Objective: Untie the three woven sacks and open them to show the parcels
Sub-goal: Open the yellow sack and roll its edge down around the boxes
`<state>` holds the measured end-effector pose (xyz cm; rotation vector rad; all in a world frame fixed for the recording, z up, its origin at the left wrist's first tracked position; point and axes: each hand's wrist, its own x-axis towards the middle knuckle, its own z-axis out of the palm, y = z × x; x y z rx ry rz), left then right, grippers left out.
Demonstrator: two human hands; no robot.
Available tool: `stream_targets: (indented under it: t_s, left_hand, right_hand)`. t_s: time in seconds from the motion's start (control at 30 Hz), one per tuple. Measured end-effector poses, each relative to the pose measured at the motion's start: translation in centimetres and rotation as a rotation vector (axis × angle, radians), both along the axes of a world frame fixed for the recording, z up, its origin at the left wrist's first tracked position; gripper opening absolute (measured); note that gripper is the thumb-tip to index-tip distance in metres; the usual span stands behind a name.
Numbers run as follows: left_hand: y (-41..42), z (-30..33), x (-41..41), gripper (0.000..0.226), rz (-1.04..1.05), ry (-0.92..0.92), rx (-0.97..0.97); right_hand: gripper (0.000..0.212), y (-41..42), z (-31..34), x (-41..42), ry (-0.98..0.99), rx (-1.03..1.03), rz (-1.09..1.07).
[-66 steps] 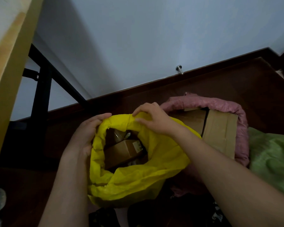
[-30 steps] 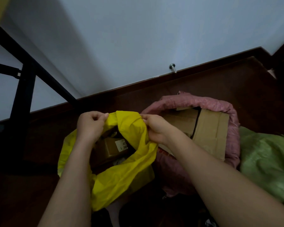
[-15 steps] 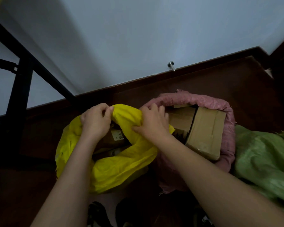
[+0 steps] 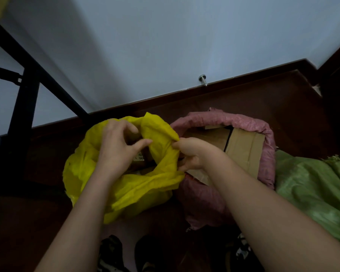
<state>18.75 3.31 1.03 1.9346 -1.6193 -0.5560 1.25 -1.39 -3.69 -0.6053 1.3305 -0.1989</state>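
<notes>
While hands hold yellow sack (image 4: 137, 191), parcels (image 4: 243, 148) inside pink sack (image 4: 204, 203)

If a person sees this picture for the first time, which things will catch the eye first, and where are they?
The bright yellow sack in the middle draws the eye first: the right hand pinches its rim, and the left hand hovers over its mouth with curled fingers. Just right of it stands the pink sack, rolled open on cardboard parcels. A green sack lies at the right edge.
</notes>
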Motion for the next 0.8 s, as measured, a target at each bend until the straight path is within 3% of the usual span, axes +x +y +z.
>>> stream_targets:
  t_s: [0.07, 0.13, 0.2, 0.33, 0.4, 0.53, 0.63, 0.7, 0.8]
  left_hand:
    - [2.1, 0.0, -0.8, 0.06, -0.155, 0.126, 0.253]
    - [4.1, -0.7, -1.0, 0.08, -0.291, 0.012, 0.535]
    - [5.6, -1.8, -0.5, 0.084, -0.331, -0.086, 0.638]
    - [7.6, -2.7, 0.2, 0.035, -0.279, -0.038, 0.421]
    - [8.1, -3.0, 0.9, 0.035, -0.236, -0.115, 0.26]
    - [9.3, -2.6, 2.1, 0.033, -0.122, -0.568, -0.003]
    - [9.4, -2.4, 1.9, 0.025, -0.113, -0.784, -0.114]
    - [9.2, -3.2, 1.5, 0.024, -0.108, -0.752, -0.086]
    - [9.6, -3.9, 0.7, 0.019, 0.155, -0.508, 0.099]
  right_hand:
    - [0.038, 0.3, 0.3, -0.2, -0.049, 0.027, -0.101]
    - [0.043, 0.8, 0.5, -0.3, -0.075, 0.061, -0.161]
    - [0.049, 1.4, 0.9, -0.2, -0.112, 0.12, -0.257]
    - [0.044, 2.7, 2.2, -0.3, -0.204, 0.182, -0.48]
    - [0.041, 2.5, 1.7, -0.9, -0.242, 0.211, -0.616]
    - [0.038, 1.9, 0.6, -1.2, -0.248, 0.307, -0.838]
    - [0.039, 1.8, 0.3, -0.1, -0.187, 0.272, -0.738]
    - [0.039, 1.7, 0.3, 0.5, -0.174, 0.246, -0.658]
    - [0.033, 1.8, 1.1, 0.8, -0.209, 0.165, -0.516]
